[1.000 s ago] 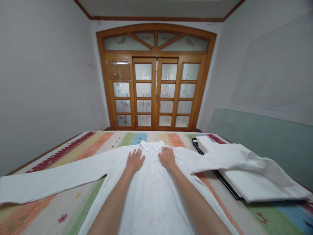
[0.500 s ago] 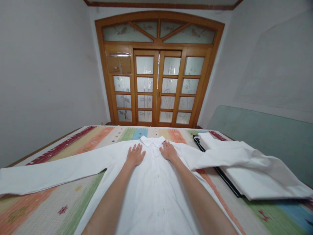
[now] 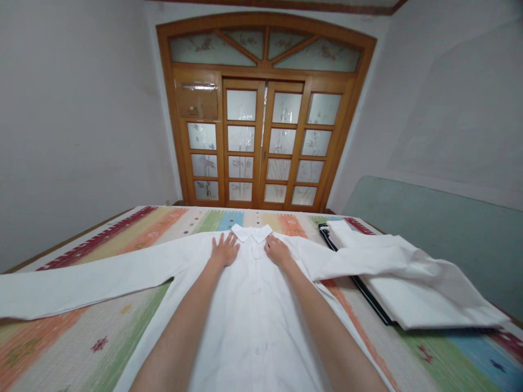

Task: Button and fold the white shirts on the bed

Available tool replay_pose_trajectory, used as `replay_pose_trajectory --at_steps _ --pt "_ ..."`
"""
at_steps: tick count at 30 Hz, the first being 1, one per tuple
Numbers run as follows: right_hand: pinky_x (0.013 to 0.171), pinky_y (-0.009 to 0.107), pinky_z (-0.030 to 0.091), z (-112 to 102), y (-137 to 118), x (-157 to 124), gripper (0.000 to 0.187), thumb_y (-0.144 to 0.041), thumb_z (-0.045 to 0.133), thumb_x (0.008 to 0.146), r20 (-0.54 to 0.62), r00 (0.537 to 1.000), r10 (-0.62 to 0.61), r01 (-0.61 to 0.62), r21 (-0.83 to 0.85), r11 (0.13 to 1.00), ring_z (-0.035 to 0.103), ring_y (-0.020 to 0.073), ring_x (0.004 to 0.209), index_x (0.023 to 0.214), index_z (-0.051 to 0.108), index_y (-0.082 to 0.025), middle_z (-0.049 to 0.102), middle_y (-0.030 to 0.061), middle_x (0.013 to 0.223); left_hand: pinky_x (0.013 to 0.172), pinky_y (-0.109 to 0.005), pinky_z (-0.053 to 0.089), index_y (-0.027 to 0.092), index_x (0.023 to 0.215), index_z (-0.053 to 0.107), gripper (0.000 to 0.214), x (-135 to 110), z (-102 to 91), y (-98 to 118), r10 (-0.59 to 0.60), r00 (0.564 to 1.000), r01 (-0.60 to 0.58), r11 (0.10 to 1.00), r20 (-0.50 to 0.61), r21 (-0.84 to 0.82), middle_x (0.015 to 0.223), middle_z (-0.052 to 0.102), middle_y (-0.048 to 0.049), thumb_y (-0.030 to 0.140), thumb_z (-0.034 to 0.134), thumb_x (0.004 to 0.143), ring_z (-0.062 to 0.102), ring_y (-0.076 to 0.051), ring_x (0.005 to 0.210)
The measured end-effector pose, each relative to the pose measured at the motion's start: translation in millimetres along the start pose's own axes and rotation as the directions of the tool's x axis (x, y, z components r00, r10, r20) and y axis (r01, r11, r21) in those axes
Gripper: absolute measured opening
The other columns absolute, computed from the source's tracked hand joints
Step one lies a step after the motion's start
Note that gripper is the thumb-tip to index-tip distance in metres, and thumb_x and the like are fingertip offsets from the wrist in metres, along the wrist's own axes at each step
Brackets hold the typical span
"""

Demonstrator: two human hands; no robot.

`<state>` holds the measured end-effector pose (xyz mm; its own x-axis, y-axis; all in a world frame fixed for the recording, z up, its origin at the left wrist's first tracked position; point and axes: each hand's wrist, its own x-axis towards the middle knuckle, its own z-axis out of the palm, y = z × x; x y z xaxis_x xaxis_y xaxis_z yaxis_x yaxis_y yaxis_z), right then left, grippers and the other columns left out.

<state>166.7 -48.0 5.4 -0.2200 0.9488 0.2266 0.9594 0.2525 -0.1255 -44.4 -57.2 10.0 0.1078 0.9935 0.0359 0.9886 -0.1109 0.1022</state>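
Note:
A white long-sleeved shirt [image 3: 253, 310] lies spread front-up on a striped, many-coloured bedspread [image 3: 102, 332], its collar [image 3: 251, 233] pointing away from me. My left hand [image 3: 224, 251] rests flat on the shirt's chest just left of the collar, fingers spread. My right hand [image 3: 278, 251] lies flat on the chest just right of the collar, fingers stretched out. The left sleeve [image 3: 81, 286] runs out to the left edge. The right sleeve [image 3: 368, 261] drapes over a stack at the right.
At the right lies a pile of folded white cloth [image 3: 420, 296] on a dark flat thing [image 3: 368, 296]. A wooden glazed double door [image 3: 261, 141] stands beyond the bed. White walls flank it; a pale green panel [image 3: 441, 228] lines the right side.
Both hands have slid a little further up the shirt toward the collar, staying flat. The view has tilted slightly, so the door sits lower in the picture.

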Motion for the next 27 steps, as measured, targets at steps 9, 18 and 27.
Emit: replay_pose_trajectory --at_steps 9,18,27 --pt "0.113 0.04 0.016 2.6 -1.6 10.0 0.061 -0.043 0.025 0.099 0.155 0.981 0.119 -0.114 -0.043 0.993 0.02 0.0256 0.142 0.149 0.026 -0.01 0.021 0.0116 0.156 0.115 -0.055 0.009 0.019 0.15 0.023 0.063 -14.7 5.5 7.4 -0.03 1.0 0.03 1.0 -0.005 -0.009 0.157 0.018 -0.0065 0.047 0.015 0.094 0.011 -0.029 0.145" --pt "0.11 0.044 0.023 -14.5 -30.1 -2.4 0.059 -0.035 0.028 0.098 0.175 0.959 0.224 -0.211 -0.088 0.973 0.025 0.0325 0.14 0.145 0.031 0.0 0.025 0.0226 0.152 0.115 -0.055 0.007 0.018 0.15 0.023 0.069 -41.0 7.4 16.5 -0.07 0.997 0.069 0.997 -0.011 -0.024 0.158 0.016 -0.0059 0.054 0.012 0.092 0.011 -0.03 0.145" --pt "0.088 0.032 0.042 -34.1 -56.6 -48.6 0.038 -0.042 0.045 0.091 0.067 0.996 0.059 -0.063 0.055 0.996 0.055 0.0254 0.111 0.11 0.063 -0.014 0.063 0.0141 0.116 0.112 -0.058 0.016 0.016 0.142 0.04 0.054 -40.5 6.3 14.9 -0.024 0.992 0.013 0.996 -0.128 -0.09 0.152 0.033 -0.0117 0.04 0.027 0.095 0.023 -0.032 0.142"
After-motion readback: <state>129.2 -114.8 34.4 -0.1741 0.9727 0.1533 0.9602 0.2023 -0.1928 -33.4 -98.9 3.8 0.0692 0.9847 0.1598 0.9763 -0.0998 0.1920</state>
